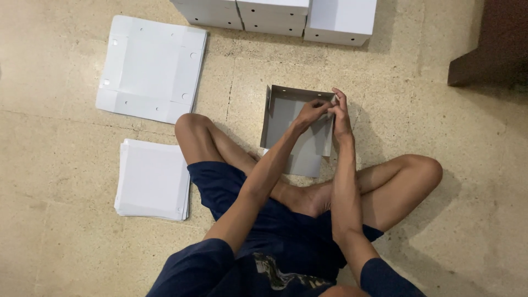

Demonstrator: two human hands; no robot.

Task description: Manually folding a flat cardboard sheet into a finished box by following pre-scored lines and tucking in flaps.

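Both hands, the left hand (311, 111) and the right hand (341, 113), pinch the right wall of a half-folded grey cardboard box (286, 118) on the beige stone floor (440, 231) before crossed legs; flat white cardboard sheets (153, 179) lie left.

The half-folded cardboard box (294, 124) shows a plain grey inside. The flat box blanks (149, 66) and the stack of sheets (153, 179) are white (no print on them), as are the finished boxes (275, 15). The shorts (264, 220) are dark navy. The floor (467, 220) is mottled beige stone with darker specks.
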